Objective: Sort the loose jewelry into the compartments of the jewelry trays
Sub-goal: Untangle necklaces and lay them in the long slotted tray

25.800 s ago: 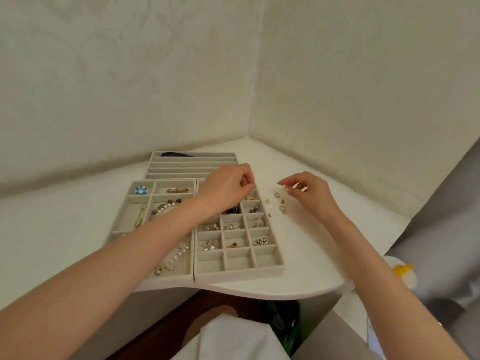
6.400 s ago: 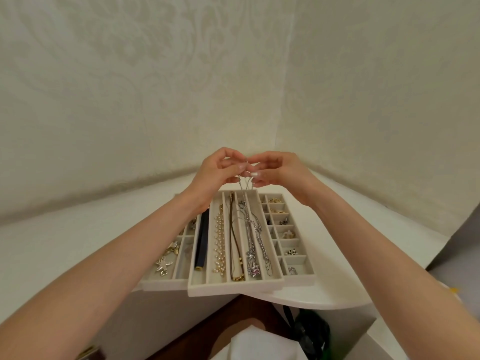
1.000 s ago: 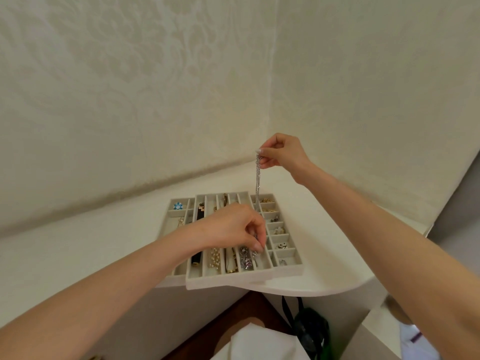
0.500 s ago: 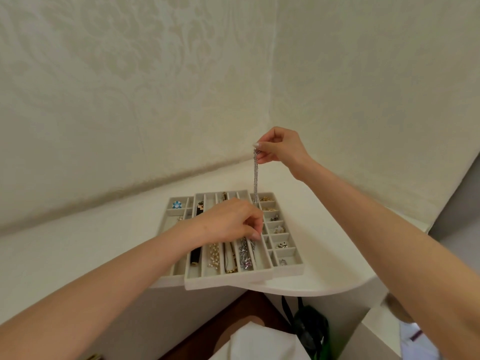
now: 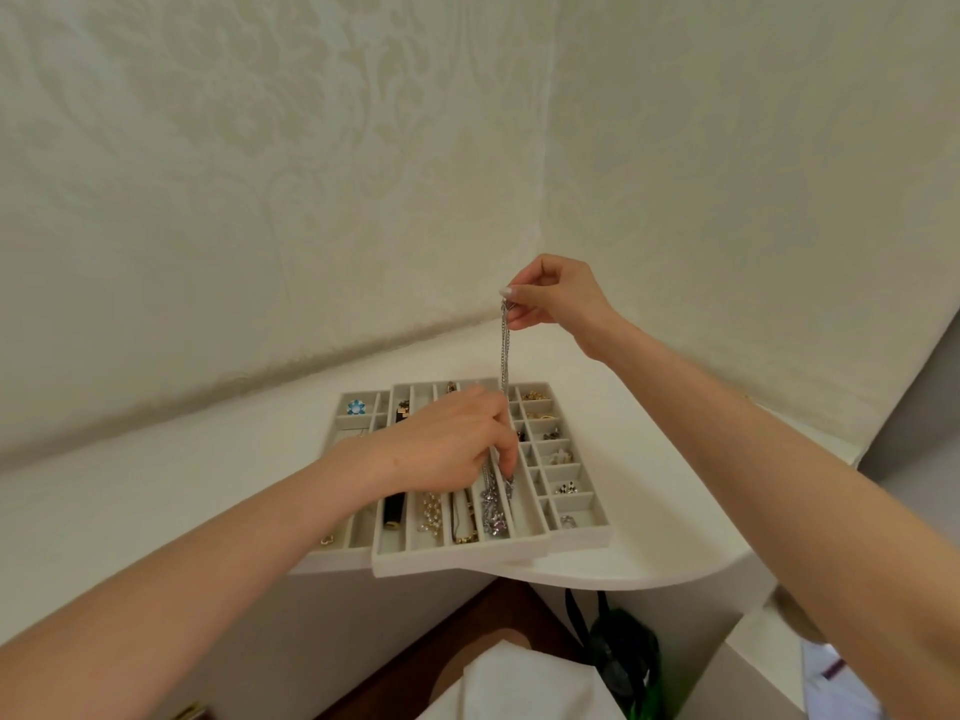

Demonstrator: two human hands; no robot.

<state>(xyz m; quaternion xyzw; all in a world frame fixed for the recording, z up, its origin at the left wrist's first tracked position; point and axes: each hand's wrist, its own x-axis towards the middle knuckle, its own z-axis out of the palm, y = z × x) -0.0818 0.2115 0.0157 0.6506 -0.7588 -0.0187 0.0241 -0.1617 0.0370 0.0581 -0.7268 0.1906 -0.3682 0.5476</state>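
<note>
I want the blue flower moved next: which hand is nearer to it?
Left. The left hand sits low, just right of the blue flower; the right hand is raised farther right, pinching the chain.

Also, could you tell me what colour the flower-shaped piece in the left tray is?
Blue with a pale centre: the flower-shaped piece, seen in the head view.

Trays are filling the middle, open room at both sides.
Three grey felt jewelry trays (image 5: 457, 561) are sitting side by side on the white curved table top (image 5: 675, 553). The left hand (image 5: 447, 449) is lying over the long slots, and the thin silver chain (image 5: 504, 356) is hanging down from the right hand (image 5: 556, 298), blocking the way in from above. Bare table is showing left and right of them. Two cream patterned walls (image 5: 260, 200) are closing off the back.
</note>
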